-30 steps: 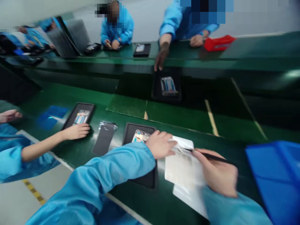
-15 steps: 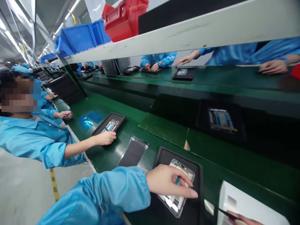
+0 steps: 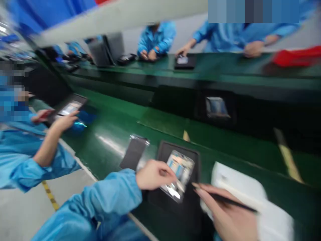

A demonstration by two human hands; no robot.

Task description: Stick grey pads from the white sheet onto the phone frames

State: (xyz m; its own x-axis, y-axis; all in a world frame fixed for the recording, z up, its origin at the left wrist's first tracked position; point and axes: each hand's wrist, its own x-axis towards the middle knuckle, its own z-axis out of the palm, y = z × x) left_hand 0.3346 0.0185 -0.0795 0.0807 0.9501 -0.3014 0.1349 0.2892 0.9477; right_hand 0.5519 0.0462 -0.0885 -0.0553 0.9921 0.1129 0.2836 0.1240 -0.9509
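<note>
An opened smartphone (image 3: 189, 164), its inner parts showing, lies in a black tray (image 3: 198, 154) on the green bench. My left hand (image 3: 156, 175) is over the phone's left side, thumb and fingers drawn together in a pinch. Blur hides what, if anything, is between those fingertips. To the right of the tray, my right hand (image 3: 228, 214) grips slim black tweezers (image 3: 230, 199), held like a pen. Their tip points toward the phone, apart from it. Behind the right hand sits a white block-like object (image 3: 237, 182). A dark flat pouch (image 3: 134, 152) lies left of the tray.
A co-worker's hand (image 3: 64, 122) at left holds another tray (image 3: 81, 100). Beyond the dark middle strip, which carries a tray with a phone (image 3: 217, 107), other people work at the far bench (image 3: 220, 65). A shelf beam (image 3: 125, 16) crosses overhead.
My right hand has come in from the lower right corner to beside the tray with the tweezers. My left hand's fingers have drawn together. The co-worker's tray has moved away to the left.
</note>
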